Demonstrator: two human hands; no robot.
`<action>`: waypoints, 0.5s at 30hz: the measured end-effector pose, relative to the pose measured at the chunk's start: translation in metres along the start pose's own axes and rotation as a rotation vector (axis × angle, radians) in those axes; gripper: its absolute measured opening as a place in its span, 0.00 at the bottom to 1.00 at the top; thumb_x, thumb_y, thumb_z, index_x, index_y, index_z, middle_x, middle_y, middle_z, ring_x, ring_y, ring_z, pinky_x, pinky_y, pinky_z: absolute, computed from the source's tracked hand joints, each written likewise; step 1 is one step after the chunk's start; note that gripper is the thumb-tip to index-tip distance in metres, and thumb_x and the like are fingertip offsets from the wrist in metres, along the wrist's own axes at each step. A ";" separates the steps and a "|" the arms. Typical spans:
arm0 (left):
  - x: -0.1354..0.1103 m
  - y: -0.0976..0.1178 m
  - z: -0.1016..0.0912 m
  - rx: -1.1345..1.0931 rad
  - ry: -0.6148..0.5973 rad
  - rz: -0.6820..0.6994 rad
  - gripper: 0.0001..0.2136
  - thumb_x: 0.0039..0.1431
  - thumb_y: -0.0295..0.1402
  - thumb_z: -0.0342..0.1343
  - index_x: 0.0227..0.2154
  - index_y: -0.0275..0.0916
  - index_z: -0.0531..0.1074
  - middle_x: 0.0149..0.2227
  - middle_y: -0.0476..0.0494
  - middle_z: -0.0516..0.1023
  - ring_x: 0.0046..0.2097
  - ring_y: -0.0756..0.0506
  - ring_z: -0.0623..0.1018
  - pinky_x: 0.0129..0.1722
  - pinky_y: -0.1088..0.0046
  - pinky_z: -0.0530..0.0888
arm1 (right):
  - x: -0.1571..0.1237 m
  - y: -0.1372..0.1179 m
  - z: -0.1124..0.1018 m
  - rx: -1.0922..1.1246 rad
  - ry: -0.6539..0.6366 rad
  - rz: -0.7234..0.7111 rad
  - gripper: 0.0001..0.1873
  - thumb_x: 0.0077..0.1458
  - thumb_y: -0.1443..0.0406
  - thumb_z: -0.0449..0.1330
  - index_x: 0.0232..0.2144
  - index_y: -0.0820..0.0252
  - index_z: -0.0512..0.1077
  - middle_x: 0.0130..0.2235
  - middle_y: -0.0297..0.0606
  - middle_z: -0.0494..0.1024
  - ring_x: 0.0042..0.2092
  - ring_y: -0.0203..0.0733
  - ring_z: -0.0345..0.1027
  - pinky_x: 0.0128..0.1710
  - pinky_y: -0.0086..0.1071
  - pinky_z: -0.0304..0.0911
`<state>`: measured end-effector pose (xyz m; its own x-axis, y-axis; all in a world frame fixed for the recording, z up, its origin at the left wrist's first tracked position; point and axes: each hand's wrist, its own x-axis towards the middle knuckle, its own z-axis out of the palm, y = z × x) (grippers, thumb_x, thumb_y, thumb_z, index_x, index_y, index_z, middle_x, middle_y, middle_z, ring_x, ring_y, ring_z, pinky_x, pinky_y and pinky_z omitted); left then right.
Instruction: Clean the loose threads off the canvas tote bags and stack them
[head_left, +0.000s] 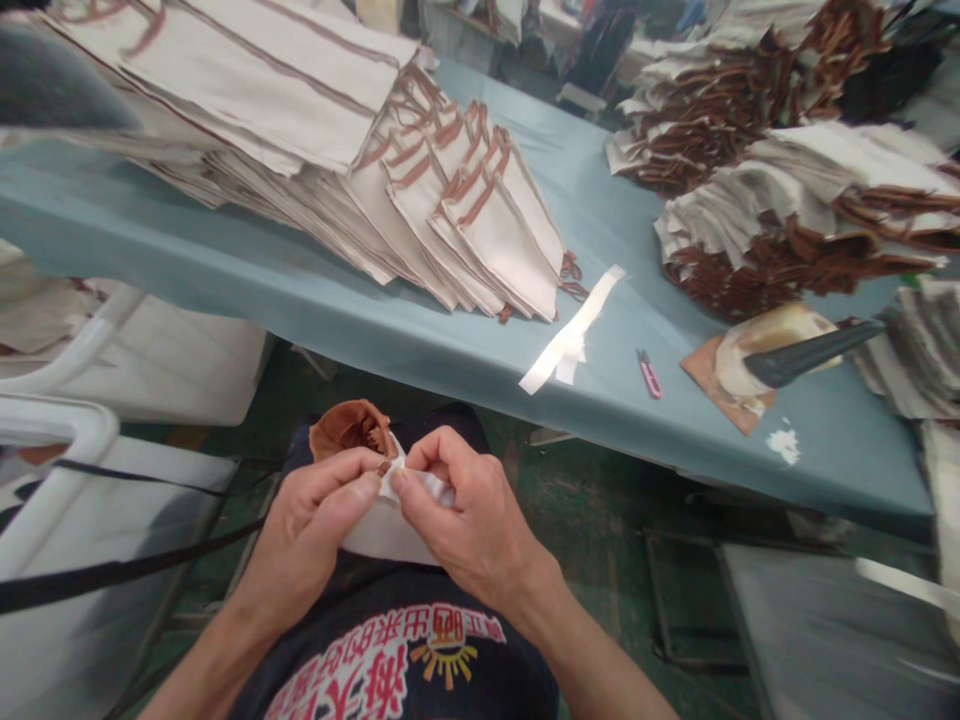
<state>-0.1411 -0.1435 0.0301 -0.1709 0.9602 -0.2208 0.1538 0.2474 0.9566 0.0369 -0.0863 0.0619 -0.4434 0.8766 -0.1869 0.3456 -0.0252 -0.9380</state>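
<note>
A small white fabric piece with brown trim, perhaps a pouch [390,530], lies across my lap. Its brown part [349,425] spreads out beyond my left fingers. My left hand [319,510] pinches the cloth where white meets brown. Right beside it, my right hand [465,500] grips a folded bit of the white cloth between thumb and forefinger. The fingertips of both hands almost touch. What exactly lies between them is partly hidden.
On the blue table [600,220] lie white pouches with brown cords [480,220], paper strips [574,330], pink thread snips [649,375] and a glue pot with a dark-handled brush [795,355]. Brown-and-white stacks [787,220] stand at right. White bins [165,370] are on the left.
</note>
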 end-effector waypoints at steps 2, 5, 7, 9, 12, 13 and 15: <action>0.001 -0.001 -0.001 0.010 -0.026 0.038 0.16 0.66 0.44 0.60 0.31 0.41 0.86 0.25 0.49 0.81 0.27 0.45 0.75 0.28 0.73 0.71 | 0.000 0.001 -0.001 -0.008 -0.006 -0.011 0.10 0.64 0.57 0.61 0.33 0.52 0.67 0.24 0.25 0.67 0.23 0.34 0.58 0.27 0.30 0.51; 0.004 -0.003 -0.001 0.086 -0.032 0.150 0.14 0.65 0.42 0.59 0.29 0.41 0.85 0.25 0.50 0.82 0.26 0.46 0.75 0.27 0.74 0.71 | 0.000 0.005 -0.001 -0.009 -0.012 -0.006 0.10 0.64 0.57 0.62 0.33 0.52 0.67 0.24 0.25 0.68 0.24 0.34 0.58 0.27 0.30 0.51; 0.004 -0.001 0.002 0.166 0.004 0.206 0.14 0.64 0.40 0.58 0.28 0.41 0.84 0.24 0.51 0.81 0.25 0.47 0.74 0.27 0.74 0.71 | 0.000 0.010 0.000 0.010 -0.011 0.015 0.11 0.64 0.55 0.63 0.33 0.53 0.68 0.25 0.25 0.69 0.25 0.34 0.59 0.27 0.30 0.52; 0.000 0.002 0.008 0.226 0.051 0.223 0.14 0.63 0.38 0.56 0.26 0.42 0.83 0.22 0.52 0.80 0.23 0.47 0.74 0.25 0.74 0.70 | -0.001 0.014 0.002 0.048 -0.009 0.046 0.13 0.64 0.54 0.64 0.33 0.53 0.69 0.25 0.25 0.70 0.25 0.34 0.60 0.27 0.29 0.52; -0.008 0.006 0.015 0.253 0.130 0.196 0.13 0.63 0.37 0.55 0.27 0.42 0.82 0.22 0.52 0.79 0.23 0.47 0.75 0.25 0.74 0.70 | -0.001 0.017 0.006 0.084 0.003 0.089 0.14 0.62 0.53 0.64 0.33 0.53 0.69 0.24 0.25 0.70 0.25 0.34 0.59 0.26 0.30 0.52; -0.011 0.007 0.016 0.261 0.157 0.179 0.14 0.64 0.37 0.55 0.28 0.42 0.83 0.23 0.52 0.80 0.24 0.47 0.75 0.27 0.74 0.72 | -0.001 0.018 0.007 0.082 0.009 0.098 0.14 0.62 0.53 0.64 0.32 0.53 0.69 0.24 0.24 0.69 0.25 0.34 0.59 0.26 0.30 0.52; -0.014 0.008 0.017 0.292 0.175 0.162 0.14 0.65 0.36 0.54 0.29 0.43 0.83 0.24 0.52 0.81 0.25 0.46 0.76 0.29 0.73 0.73 | 0.000 0.018 0.009 0.082 0.011 0.116 0.13 0.61 0.53 0.63 0.31 0.53 0.68 0.24 0.24 0.68 0.26 0.34 0.58 0.27 0.30 0.52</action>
<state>-0.1208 -0.1530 0.0378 -0.2812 0.9596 -0.0113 0.4589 0.1447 0.8766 0.0355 -0.0908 0.0419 -0.3952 0.8707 -0.2928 0.3249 -0.1656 -0.9311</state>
